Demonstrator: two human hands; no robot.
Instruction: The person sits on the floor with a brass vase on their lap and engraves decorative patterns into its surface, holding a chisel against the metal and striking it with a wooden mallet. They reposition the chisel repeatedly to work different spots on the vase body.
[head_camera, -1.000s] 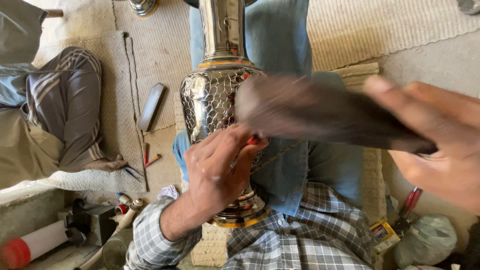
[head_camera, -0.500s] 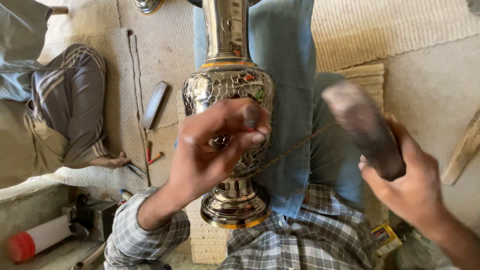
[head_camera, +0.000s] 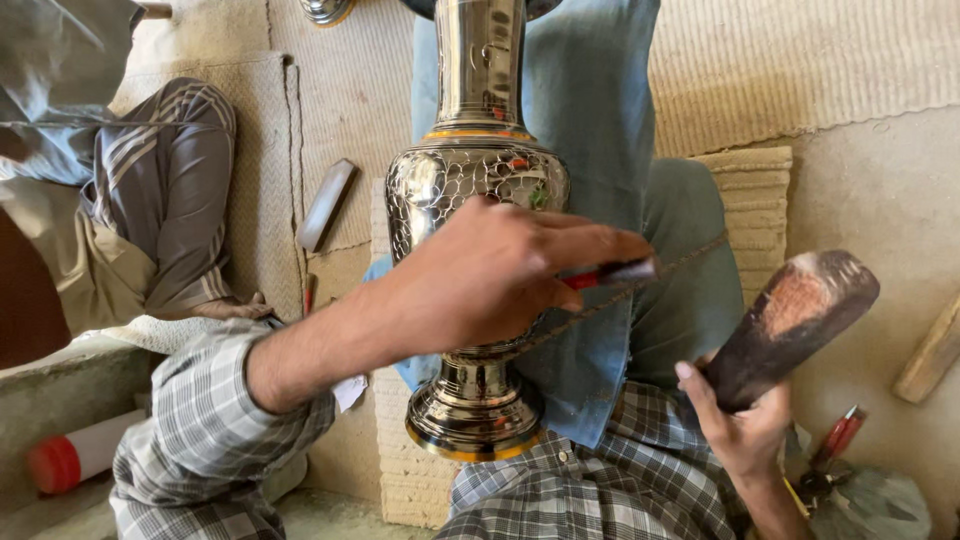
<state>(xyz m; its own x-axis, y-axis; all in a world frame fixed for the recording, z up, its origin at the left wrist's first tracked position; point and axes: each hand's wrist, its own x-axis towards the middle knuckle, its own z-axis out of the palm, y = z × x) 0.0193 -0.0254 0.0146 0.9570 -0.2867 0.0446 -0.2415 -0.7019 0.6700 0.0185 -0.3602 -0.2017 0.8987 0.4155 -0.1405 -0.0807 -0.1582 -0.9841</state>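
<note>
Lying across a blue-denim lap (head_camera: 590, 100), foot toward the camera: a tall polished silver-coloured metal vase (head_camera: 478, 180) with a netted engraved belly, orange bands at neck and base. Resting over the vase's belly, the left hand (head_camera: 490, 275), fingers closed and pinching a slim red-handled chisel-like tool (head_camera: 610, 272) whose dark tip is pointing right, past the vase's side. Running slantwise beneath that hand and across the denim, a thin brownish cord (head_camera: 640, 285). Lower right, the right hand (head_camera: 740, 425), fingers wrapped tight round the narrow end of a dark, worn wooden mallet (head_camera: 790, 320), its reddish blunt head tilting up and to the right, well apart from the tool. Covering both forearms, grey checked sleeves (head_camera: 200, 430). Lying on the pale woven mat (head_camera: 340, 90) left of the vase, a flat dark bar (head_camera: 327, 203). Sitting at far left, another person's leg in grey striped trousers (head_camera: 170, 190). Near the bottom-left corner, a white cylinder with a red cap (head_camera: 75, 455); at bottom right, red-handled pliers (head_camera: 835, 445).
</note>
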